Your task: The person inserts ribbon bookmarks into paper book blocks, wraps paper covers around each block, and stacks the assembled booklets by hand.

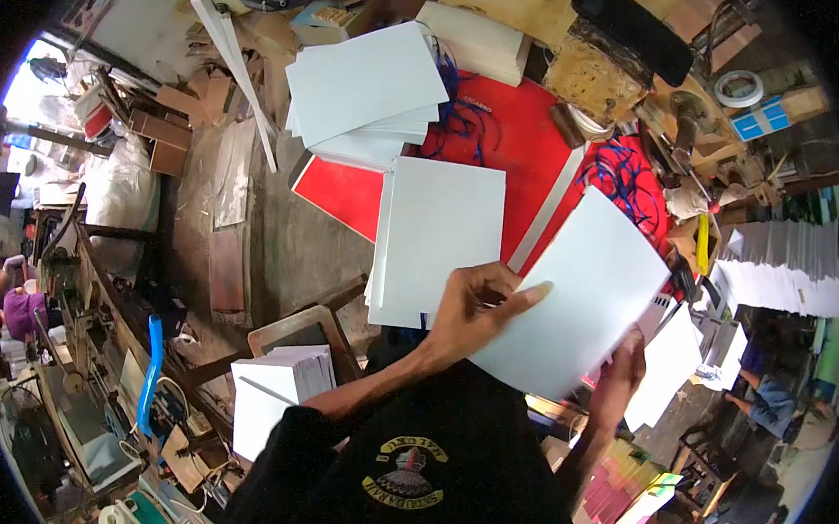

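Note:
A white sheet or thin stack of paper (578, 296) is held tilted in front of my body. My left hand (479, 306) pinches its left edge, with the thumb lying on top. My right hand (623, 370) grips its lower right edge, the fingers partly behind it. Just left of the held paper, a white paper stack (444, 227) lies on the red surface (517, 129). Farther back sits another, loosely fanned white stack (367, 84). Blue cords (464, 117) lie beside that stack, and more blue cords (624, 180) are at the right.
At the lower left is a white stack (279, 388) beside a wooden frame (295, 327). A cream block of paper (475, 46) and a rusty machine part (595, 72) stand at the back. White papers (667, 368) are at the right. Other people (25, 306) appear at both sides.

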The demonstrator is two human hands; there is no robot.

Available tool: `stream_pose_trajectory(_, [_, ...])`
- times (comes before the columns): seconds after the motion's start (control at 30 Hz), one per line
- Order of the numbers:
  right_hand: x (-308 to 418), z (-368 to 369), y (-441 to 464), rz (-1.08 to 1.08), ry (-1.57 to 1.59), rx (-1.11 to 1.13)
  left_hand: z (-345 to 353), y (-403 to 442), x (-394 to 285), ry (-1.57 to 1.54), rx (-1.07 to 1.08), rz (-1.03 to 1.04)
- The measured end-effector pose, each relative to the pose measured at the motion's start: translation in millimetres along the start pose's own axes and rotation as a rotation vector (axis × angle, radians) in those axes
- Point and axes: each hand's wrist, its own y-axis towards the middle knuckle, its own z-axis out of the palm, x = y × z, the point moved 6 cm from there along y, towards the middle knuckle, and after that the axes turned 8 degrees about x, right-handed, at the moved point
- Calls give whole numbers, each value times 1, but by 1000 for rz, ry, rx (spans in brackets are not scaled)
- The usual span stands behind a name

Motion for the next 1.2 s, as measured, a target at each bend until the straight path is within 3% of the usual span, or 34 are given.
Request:
stream_pose_trajectory(0.03, [-17,-22,1,195,59,70,8,0,4,-125,45,-57])
stream_pose_trajectory(0.07, [-26,-44,-7,115,-20,-73,14,0,7,-124,44,-62])
stream_pose_trajectory(0.13, [-42,-73,-16,-92,-353,-64,31,4,3,-144,121,97])
stream_pose_trajectory(0.2, [-24,-72,-24,-225,-673,-122,33,7,0,-69,141,111])
stream_pose_trajectory(0.27, [3,-54,-17,150,319,-21,34,7,-4,55,195,110])
stream_pose_trajectory(0.33, [15,-45,-16,126,715,448,37,6,-3,20,175,107])
stream_pose_trajectory(0.4, [13,-55,-19,-73,101,23,38,6,-3,-22,154,101])
stream_pose_trajectory(0.47, [19,-59,-13,-15,-69,-60,40,10,-8,163,254,127])
stream_pose_trajectory(0.53, [6,-137,-1,-355,-539,-80,1,17,2,380,34,297])
stream_pose_trajectory(0.6, [12,-186,-1,-733,-1052,-119,-69,13,9,872,-436,281])
stream_pose_trajectory(0.63, [12,-201,-1,-901,-1259,-135,-92,9,12,1079,-449,144])
stream_pose_trajectory(0.67, [-5,-245,19,-470,-626,-245,-105,7,16,1278,-460,0])
stream_pose_trajectory(0.7, [-45,-274,32,-34,7,-319,-104,6,22,1274,-463,-2])
stream_pose_trajectory(0.73, [-65,-298,44,-33,3,-315,-102,4,32,1241,-433,-52])
stream_pose_trajectory(0.77, [-91,-327,60,113,-494,-352,-99,3,39,1206,-405,-100])
stream_pose_trajectory(0.83, [-86,-320,67,248,-991,-372,-95,1,40,1201,-443,-92])
stream_pose_trajectory(0.9, [-27,-237,42,256,-1243,-496,-89,-1,45,1195,-488,-88])
stream_pose_trajectory(0.93, [8,-192,22,-123,-1661,-929,-86,-1,51,1194,-512,-84])
stream_pose_trajectory(1.0, [21,-149,29,-566,-1245,-684,-85,-1,51,1198,-536,-78])
stream_pose_trajectory(1.07, [12,-75,24,-535,-709,-424,-94,4,48,968,-515,-110])
stream_pose_trajectory(1.13, [-52,-11,49,-198,147,105,-86,9,49,999,-483,-60])
stream_pose_trajectory(1.2, [-122,44,73,111,101,328,-82,11,52,1026,-451,-12])
